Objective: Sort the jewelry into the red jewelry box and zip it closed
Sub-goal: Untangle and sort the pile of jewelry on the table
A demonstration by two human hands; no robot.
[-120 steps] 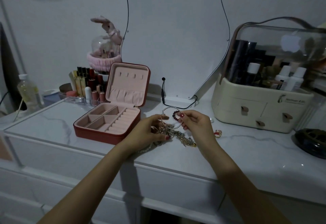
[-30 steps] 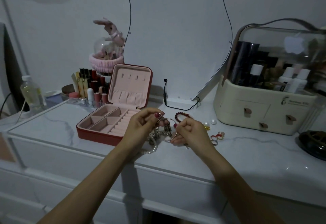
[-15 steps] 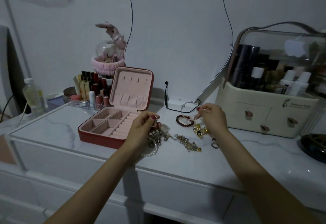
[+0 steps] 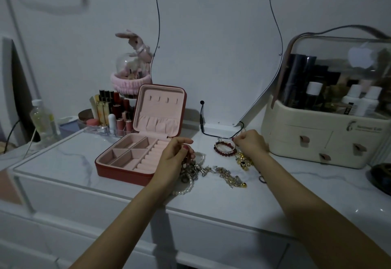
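Observation:
The red jewelry box [image 4: 124, 173] lies open on the white marble top, its pink compartments holding nothing and its lid upright. My left hand [image 4: 175, 158] is just right of the box and pinches a tangle of chains [image 4: 191, 170] that hangs onto a pearl strand [image 4: 186, 189]. My right hand [image 4: 250, 142] pinches a thin silver bangle [image 4: 224, 140] over a dark red bead bracelet [image 4: 225, 152] on the table. A gold and silver chain pile [image 4: 229, 176] and a gold charm piece [image 4: 243, 162] lie between my arms.
A cream cosmetics organizer [image 4: 321, 141] with a clear lid stands at the right. Lipsticks [image 4: 114, 112] and a bunny dome [image 4: 133, 72] crowd the back left, beside a plastic bottle [image 4: 42, 120]. A mirror [image 4: 215, 46] with a black cable leans behind. A dark dish [image 4: 380, 177] sits far right.
My right hand has carried the silver bangle away from the tangle to the back right, over the red bead bracelet. My left hand stays beside the box holding the tangled chains.

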